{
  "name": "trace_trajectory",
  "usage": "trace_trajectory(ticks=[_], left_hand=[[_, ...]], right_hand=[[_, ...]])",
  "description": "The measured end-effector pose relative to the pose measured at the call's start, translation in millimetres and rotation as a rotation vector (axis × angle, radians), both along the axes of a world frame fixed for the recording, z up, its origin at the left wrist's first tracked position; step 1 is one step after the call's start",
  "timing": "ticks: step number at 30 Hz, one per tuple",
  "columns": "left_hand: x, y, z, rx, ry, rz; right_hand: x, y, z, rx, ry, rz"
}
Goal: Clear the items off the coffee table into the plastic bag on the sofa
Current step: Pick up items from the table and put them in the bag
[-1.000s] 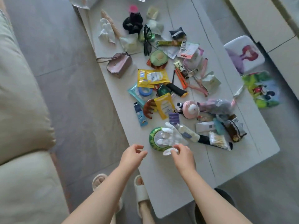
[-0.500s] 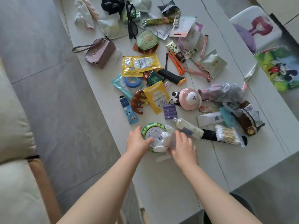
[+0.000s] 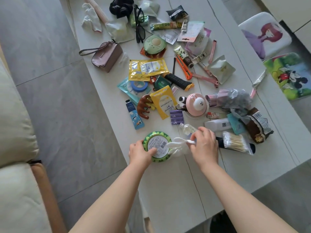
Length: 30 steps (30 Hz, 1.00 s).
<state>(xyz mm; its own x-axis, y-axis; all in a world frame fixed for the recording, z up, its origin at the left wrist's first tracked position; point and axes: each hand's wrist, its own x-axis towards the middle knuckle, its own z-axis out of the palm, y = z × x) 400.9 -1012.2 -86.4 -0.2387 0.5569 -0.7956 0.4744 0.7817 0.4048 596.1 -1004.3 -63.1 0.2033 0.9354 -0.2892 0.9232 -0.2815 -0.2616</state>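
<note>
Both hands are down at the near end of the table [image 3: 176, 190], right among the clutter. The left hand [image 3: 140, 153] has its grip curled round the near-left rim of the round green tin [image 3: 157, 146], thumb on the outer edge and fingertips lying on the white barcode label on top. The tin sits flat on the table, close to the left edge.

The right hand [image 3: 204, 147] works just beside it. Its grip is narrow, thumb and forefinger pinching the white glove [image 3: 176, 143], whose limp fingers trail left and overlap the tin's right rim. Whether the glove is clear of the table I cannot tell.

Just beyond the right hand's knuckles lies a small clear bottle [image 3: 186, 128], and to its right a bundle of cotton swabs [image 3: 234, 142] in a clear wrapper. Further up the table sit a blue hand cream tube [image 3: 134, 115], a brown comb [image 3: 143, 106] and a pink bunny tin [image 3: 197, 105]. A mauve pouch [image 3: 107, 56] rests at the left edge. The cream sofa [image 3: 15, 128] fills the left side; the plastic bag is not in view.
</note>
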Motion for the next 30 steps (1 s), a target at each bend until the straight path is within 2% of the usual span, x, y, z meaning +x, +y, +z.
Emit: trace_trajectory(ticks=[3, 7, 9, 11, 14, 16, 22, 26, 30], left_hand=[[-4.0, -5.8, 3.9, 0.021, 0.02, -0.016], [-5.5, -10.3, 2.2, 0.045, 0.007, 0.002], [-5.1, -10.3, 3.3, 0.041, -0.009, 0.013], [-4.6, -9.9, 3.5, 0.03, -0.028, 0.035], [-5.6, -8.4, 4.9, 0.004, -0.056, 0.06], [-8.9, -6.9, 5.7, -0.007, -0.09, 0.098], [-25.3, -12.2, 10.6, -0.045, -0.223, 0.233], [-35.5, -16.6, 18.9, -0.077, -0.346, 0.334], [-50.5, -23.8, 31.2, -0.031, -0.414, 0.426]], right_hand=[[0.6, 16.1, -4.0, -0.129, 0.021, -0.047], [-4.8, 19.2, -13.2, -0.27, -0.208, -0.023], [-9.8, 15.4, -18.7, -0.294, -0.225, -0.015], [-16.6, 10.7, -21.9, -0.318, -0.043, -0.122], [-30.5, 4.3, -16.9, -0.341, 0.45, -0.362], [-37.1, 1.4, -14.0, -0.356, 0.591, -0.42], [-47.8, -6.1, -11.5, -0.432, 0.637, -0.43], [-56.7, -8.6, -2.1, -0.433, 0.701, -0.462], [-75.4, -3.0, 20.8, -0.389, 0.731, -0.442]])
